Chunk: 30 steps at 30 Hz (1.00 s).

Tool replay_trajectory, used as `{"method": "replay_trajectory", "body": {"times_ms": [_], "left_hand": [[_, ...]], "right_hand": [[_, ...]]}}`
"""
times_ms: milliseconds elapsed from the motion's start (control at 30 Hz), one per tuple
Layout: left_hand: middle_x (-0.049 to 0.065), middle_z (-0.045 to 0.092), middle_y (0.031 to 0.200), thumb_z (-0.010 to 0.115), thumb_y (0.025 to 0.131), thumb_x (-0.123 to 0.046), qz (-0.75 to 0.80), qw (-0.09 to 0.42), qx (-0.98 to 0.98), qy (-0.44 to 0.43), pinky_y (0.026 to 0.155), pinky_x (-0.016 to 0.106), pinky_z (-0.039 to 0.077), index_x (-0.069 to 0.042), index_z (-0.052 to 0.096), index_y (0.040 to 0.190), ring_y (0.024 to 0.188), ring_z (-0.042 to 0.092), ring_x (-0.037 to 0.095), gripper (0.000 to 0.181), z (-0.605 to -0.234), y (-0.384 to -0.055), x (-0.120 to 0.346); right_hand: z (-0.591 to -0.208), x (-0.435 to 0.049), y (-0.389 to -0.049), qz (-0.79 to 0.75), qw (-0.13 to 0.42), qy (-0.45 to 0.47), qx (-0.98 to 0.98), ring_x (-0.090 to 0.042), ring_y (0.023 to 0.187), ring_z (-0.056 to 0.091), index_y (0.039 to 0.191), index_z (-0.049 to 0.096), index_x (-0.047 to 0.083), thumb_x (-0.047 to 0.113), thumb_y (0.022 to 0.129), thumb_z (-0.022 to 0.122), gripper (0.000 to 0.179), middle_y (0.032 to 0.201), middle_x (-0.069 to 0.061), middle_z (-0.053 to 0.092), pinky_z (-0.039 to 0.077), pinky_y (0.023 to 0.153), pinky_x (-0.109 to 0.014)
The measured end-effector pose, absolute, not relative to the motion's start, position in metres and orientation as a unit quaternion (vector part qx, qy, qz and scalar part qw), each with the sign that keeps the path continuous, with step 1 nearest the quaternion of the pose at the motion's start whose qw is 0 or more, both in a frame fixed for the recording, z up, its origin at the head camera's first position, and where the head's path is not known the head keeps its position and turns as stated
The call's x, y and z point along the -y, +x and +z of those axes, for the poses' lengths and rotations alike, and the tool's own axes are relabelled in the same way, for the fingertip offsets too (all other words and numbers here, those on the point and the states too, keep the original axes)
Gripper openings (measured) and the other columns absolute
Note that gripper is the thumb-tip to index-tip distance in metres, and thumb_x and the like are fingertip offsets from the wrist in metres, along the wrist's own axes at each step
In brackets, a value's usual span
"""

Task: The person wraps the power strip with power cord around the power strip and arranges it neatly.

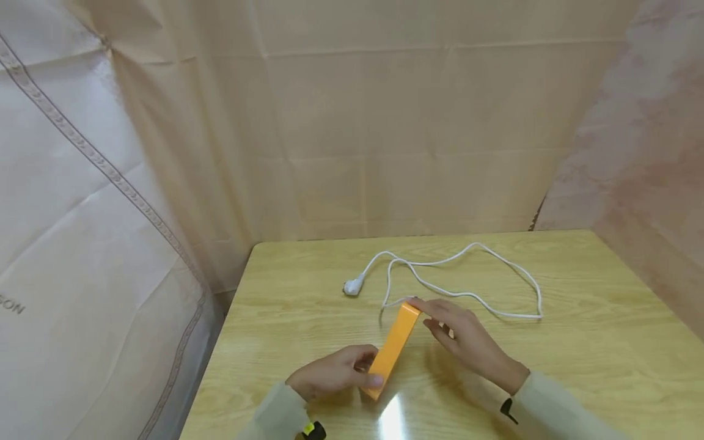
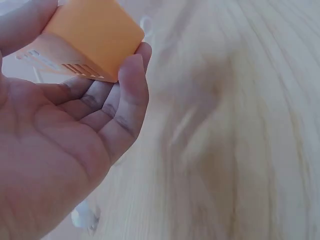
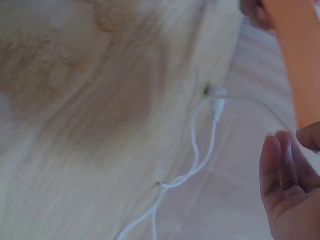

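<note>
An orange power strip (image 1: 395,349) is held up at a slant over the table, its narrow plain side toward the head camera. Slots and a pale section show on its underside in the left wrist view. My left hand (image 1: 342,370) grips the near end, thumb on one face and fingers behind. At the far end, my right hand (image 1: 467,337) touches the corner with an outstretched finger; its other fingers stay apart from the strip. A white cord (image 1: 473,294) runs from behind that end, looping across the table to a white plug (image 1: 352,286).
The wooden table (image 1: 286,293) has its far edge against a beige cloth backdrop (image 1: 352,122). A pale sheet (image 1: 82,244) hangs along the left side, and another covering (image 1: 649,153) stands to the right.
</note>
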<state>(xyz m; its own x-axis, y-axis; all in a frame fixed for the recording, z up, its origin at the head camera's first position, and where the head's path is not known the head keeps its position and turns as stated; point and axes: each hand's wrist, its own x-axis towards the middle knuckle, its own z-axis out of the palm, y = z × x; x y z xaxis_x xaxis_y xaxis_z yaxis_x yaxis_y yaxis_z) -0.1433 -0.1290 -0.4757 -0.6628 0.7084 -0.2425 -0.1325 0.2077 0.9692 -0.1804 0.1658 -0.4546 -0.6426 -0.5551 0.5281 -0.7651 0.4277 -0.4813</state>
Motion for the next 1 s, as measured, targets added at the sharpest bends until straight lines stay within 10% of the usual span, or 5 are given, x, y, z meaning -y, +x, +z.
{"method": "replay_trajectory", "body": {"times_ms": [400,733,867,1000], "left_hand": [[0.003,0.07,0.11,0.066,0.101,-0.015,0.633,0.378,-0.643,0.209,0.095,0.032,0.05,0.004,0.056,0.137,0.099,0.064,0.014,0.042,-0.471,-0.147,0.126],[-0.004,0.067,0.111,0.066,0.102,-0.021,0.608,0.425,-0.623,0.251,0.101,0.029,0.045,0.011,0.05,0.143,0.103,0.061,0.009,0.055,-0.473,-0.145,0.131],[-0.005,0.066,0.114,0.068,0.101,-0.03,0.614,0.422,-0.601,0.29,0.103,0.03,0.045,0.012,0.048,0.144,0.105,0.061,0.008,0.063,-0.471,-0.146,0.13],[-0.006,0.067,0.112,0.071,0.096,-0.047,0.642,0.405,-0.576,0.302,0.1,0.033,0.048,0.014,0.047,0.141,0.102,0.062,0.009,0.08,-0.465,-0.144,0.126]], "right_hand": [[-0.464,-0.154,-0.181,0.407,0.127,0.349,0.834,-0.007,0.08,0.058,0.16,0.035,0.015,0.002,0.096,0.071,0.074,0.145,-0.009,0.052,0.053,0.059,-0.023],[-0.463,-0.155,-0.195,0.455,0.082,0.36,0.81,-0.018,0.1,0.062,0.131,0.064,0.018,-0.007,0.093,0.069,0.045,0.153,-0.011,0.048,0.056,0.065,-0.031],[-0.466,-0.15,-0.194,0.476,0.031,0.376,0.795,-0.019,0.117,0.061,0.129,0.068,0.02,0.004,0.098,0.067,0.035,0.143,-0.003,0.06,0.056,0.081,-0.032],[-0.469,-0.144,-0.187,0.507,-0.036,0.378,0.774,-0.017,0.087,0.067,0.131,0.067,0.013,-0.003,0.1,0.06,0.035,0.113,0.001,0.072,0.058,0.072,-0.034]]}}
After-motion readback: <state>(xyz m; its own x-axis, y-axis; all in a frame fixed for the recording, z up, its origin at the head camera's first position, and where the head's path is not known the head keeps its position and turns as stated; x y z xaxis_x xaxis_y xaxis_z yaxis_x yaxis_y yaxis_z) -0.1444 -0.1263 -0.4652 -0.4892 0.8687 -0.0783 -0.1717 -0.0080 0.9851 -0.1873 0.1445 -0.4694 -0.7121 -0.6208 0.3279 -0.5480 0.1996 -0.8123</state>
